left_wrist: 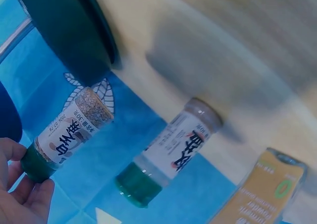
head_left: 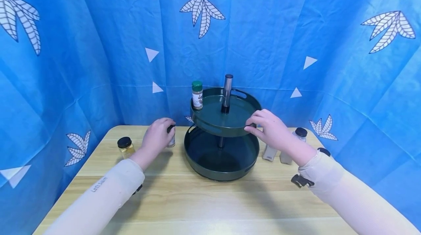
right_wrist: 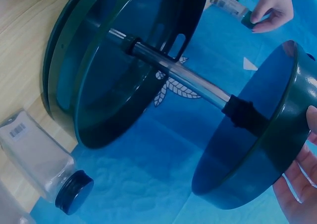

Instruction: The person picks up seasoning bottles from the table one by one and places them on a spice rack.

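Note:
My left hand pinches the green cap of a seasoning bottle, which has a white label and coarse tan grains inside. Beside it in the left wrist view, a second green-capped seasoning bottle stands on the table. A dark green two-tier round tray stand has a metal pole up its middle. At the right edge of the upper tray, my right hand grips the rim between thumb and fingers. Below sits the wider lower tray. Another green-capped bottle stands on the upper tray, at its left.
Left of my left hand is a black-lidded jar with yellowish contents. Behind my right forearm are several clear bottles; one shows a black lid and barcode. Blue patterned curtains surround the wooden table.

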Demonstrator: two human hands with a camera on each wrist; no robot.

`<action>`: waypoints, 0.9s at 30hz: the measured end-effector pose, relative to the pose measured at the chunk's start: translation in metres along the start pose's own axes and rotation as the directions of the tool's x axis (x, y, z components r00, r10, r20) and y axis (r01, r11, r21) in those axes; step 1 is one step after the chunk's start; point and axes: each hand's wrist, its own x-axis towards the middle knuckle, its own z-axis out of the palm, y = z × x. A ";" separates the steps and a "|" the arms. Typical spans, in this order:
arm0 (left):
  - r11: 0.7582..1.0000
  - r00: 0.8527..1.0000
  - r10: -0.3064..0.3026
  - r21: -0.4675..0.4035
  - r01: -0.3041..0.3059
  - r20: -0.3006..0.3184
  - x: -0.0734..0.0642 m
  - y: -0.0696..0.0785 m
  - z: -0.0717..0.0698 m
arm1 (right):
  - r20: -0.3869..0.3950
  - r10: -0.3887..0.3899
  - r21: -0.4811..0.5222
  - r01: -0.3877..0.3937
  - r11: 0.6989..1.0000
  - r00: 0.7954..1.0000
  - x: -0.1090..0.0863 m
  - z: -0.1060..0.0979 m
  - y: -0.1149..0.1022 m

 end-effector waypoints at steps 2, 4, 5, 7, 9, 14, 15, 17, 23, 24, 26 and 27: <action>1.000 1.000 0.001 0.001 -0.001 -0.001 0.002 0.003 -0.004 | -0.002 -0.001 0.001 0.001 1.000 1.000 0.000 0.000 0.000; 1.000 1.000 0.005 0.003 -0.005 -0.003 0.003 0.005 -0.007 | -0.001 -0.001 0.001 0.001 1.000 1.000 0.000 0.000 0.000; 1.000 1.000 0.009 0.003 -0.009 -0.004 0.004 0.006 -0.009 | -0.001 0.000 0.001 0.000 1.000 1.000 0.000 0.001 0.000; 1.000 1.000 0.019 -0.001 -0.019 -0.011 0.005 0.008 -0.011 | 0.002 0.004 0.000 -0.004 1.000 1.000 0.000 0.001 0.000; 1.000 1.000 0.019 -0.003 -0.019 -0.014 0.006 0.010 -0.014 | 0.004 0.009 -0.001 -0.009 1.000 1.000 0.000 0.001 0.000; 1.000 1.000 0.012 -0.004 -0.012 -0.022 0.008 0.014 -0.021 | -0.002 0.007 0.001 -0.007 1.000 1.000 -0.001 0.001 0.000; 1.000 1.000 0.015 -0.004 -0.015 -0.027 0.008 0.014 -0.022 | -0.003 0.006 0.003 -0.006 1.000 1.000 -0.001 0.001 0.000; 1.000 0.999 0.030 -0.005 -0.031 -0.045 0.010 0.016 -0.024 | -0.006 0.006 0.004 -0.006 1.000 1.000 -0.001 0.001 0.000; 0.997 0.994 0.073 -0.005 -0.074 -0.082 0.015 0.022 -0.033 | -0.004 0.010 0.008 -0.010 1.000 1.000 0.000 0.001 0.000; 0.997 0.994 0.077 -0.005 -0.078 -0.079 0.016 0.022 -0.035 | -0.004 0.009 0.008 -0.009 1.000 1.000 0.000 0.001 0.000; 0.997 0.995 0.079 -0.005 -0.080 -0.067 0.016 0.024 -0.038 | -0.005 0.008 0.008 -0.008 1.000 1.000 -0.001 0.001 -0.001; 0.997 0.995 0.080 -0.005 -0.080 -0.060 0.017 0.025 -0.039 | -0.007 0.008 0.008 -0.008 1.000 1.000 -0.001 0.001 -0.001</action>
